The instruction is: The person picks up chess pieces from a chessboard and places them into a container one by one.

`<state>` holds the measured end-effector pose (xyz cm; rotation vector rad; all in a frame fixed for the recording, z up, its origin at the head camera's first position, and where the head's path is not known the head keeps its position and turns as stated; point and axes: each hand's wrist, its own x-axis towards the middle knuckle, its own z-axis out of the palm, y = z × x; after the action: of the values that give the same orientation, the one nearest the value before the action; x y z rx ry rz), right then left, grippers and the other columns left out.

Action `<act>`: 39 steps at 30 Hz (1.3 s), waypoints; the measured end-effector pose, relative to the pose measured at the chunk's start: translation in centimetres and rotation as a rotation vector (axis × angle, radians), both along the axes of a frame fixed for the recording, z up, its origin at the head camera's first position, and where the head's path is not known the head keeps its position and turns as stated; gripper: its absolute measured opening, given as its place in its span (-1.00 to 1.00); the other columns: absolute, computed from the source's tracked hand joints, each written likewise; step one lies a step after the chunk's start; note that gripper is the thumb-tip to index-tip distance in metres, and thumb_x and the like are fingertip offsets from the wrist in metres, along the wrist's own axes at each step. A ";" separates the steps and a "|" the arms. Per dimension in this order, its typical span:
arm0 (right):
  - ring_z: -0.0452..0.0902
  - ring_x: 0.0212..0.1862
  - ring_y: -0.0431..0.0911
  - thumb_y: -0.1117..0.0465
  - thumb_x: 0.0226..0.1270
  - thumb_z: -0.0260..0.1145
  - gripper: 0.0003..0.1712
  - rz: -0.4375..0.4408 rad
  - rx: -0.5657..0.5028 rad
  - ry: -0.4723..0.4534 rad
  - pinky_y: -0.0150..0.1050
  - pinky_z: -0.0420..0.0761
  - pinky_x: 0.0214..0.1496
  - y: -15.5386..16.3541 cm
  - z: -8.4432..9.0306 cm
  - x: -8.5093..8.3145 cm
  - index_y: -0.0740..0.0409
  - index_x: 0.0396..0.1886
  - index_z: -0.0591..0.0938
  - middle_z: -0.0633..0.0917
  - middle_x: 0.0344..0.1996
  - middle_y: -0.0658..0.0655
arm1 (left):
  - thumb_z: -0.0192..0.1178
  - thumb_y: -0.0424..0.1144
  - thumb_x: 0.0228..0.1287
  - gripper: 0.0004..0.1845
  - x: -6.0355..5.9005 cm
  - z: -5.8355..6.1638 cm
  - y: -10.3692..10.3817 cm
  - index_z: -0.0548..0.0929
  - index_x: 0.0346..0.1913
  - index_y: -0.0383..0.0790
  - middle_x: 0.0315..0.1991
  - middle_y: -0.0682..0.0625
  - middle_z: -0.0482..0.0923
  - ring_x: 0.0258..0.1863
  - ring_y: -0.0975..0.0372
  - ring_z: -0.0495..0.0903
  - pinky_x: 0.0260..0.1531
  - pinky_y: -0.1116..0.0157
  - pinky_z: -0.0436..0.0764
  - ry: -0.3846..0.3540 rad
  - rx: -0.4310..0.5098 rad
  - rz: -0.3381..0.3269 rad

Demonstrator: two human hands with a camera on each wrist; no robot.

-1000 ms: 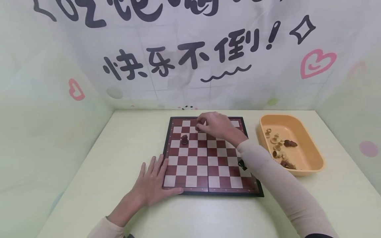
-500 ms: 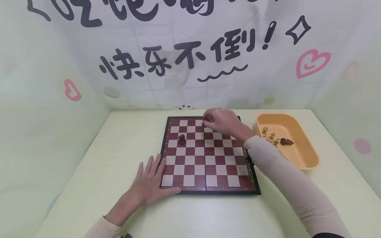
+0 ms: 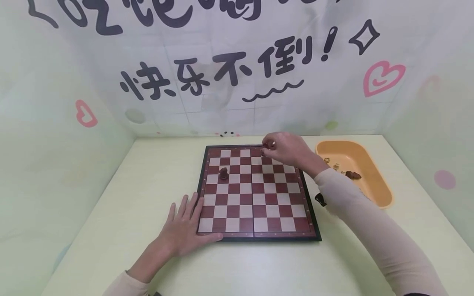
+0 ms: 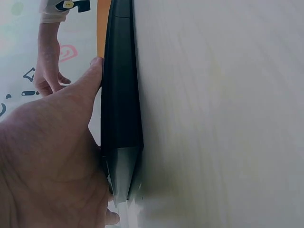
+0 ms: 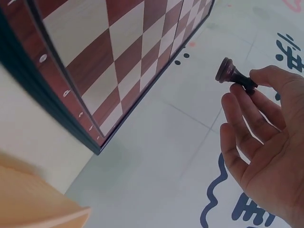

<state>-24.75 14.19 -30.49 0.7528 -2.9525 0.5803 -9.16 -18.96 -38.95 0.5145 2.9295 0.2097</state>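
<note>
Dark piece held over the far edge of the chessboard

My right hand (image 3: 286,149) pinches a dark chess piece (image 5: 234,75) above the far row of the chessboard (image 3: 255,193); my left hand (image 3: 187,226) lies flat, fingers spread, against the near left corner. I judge it best to lower the piece upright, base first, onto the middle of one square, well clear of the other dark piece (image 3: 224,174).

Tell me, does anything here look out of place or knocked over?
Nothing looks spilled or damaged. The chessboard lies flat and square, with one dark piece standing on it. The rest lie jumbled in the orange tray, some on their sides. The right hand pinches another dark pawn.
</note>
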 end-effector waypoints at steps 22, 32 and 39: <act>0.61 -0.31 -0.06 0.10 0.41 0.34 -0.71 -0.072 0.019 -0.011 -0.10 0.59 -0.31 6.3 -0.5 1.0 0.19 -0.04 0.74 0.75 -0.27 0.05 | -0.08 0.68 0.12 0.32 0.0 -0.1 0.3 0.03 0.60 -0.38 0.60 -0.33 -0.10 0.55 -0.25 -0.15 0.42 -0.30 -0.15 0.005 0.020 -0.001; 0.63 -0.26 -0.01 0.12 0.43 0.33 -0.67 -0.137 -0.002 -0.049 -0.06 0.60 -0.25 8.8 -1.1 1.7 0.27 -0.01 0.73 0.76 -0.24 0.12 | -0.04 0.68 0.09 0.34 -0.1 -0.5 0.1 0.05 0.60 -0.38 0.60 -0.33 -0.09 0.55 -0.25 -0.14 0.42 -0.30 -0.15 0.015 0.040 -0.002; 0.67 -0.21 -0.01 0.09 0.45 0.32 -0.70 -0.171 -0.021 -0.054 -0.02 0.60 -0.23 10.3 -1.2 2.4 0.20 -0.03 0.74 0.77 -0.24 0.07 | -0.08 0.70 0.09 0.34 0.0 -0.2 0.2 0.03 0.61 -0.37 0.60 -0.33 -0.09 0.55 -0.25 -0.13 0.41 -0.31 -0.14 0.009 0.029 0.002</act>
<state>-22.32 24.44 -31.65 0.4833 -3.0142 0.6275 -9.18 -18.81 -39.13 0.5183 2.9401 0.2505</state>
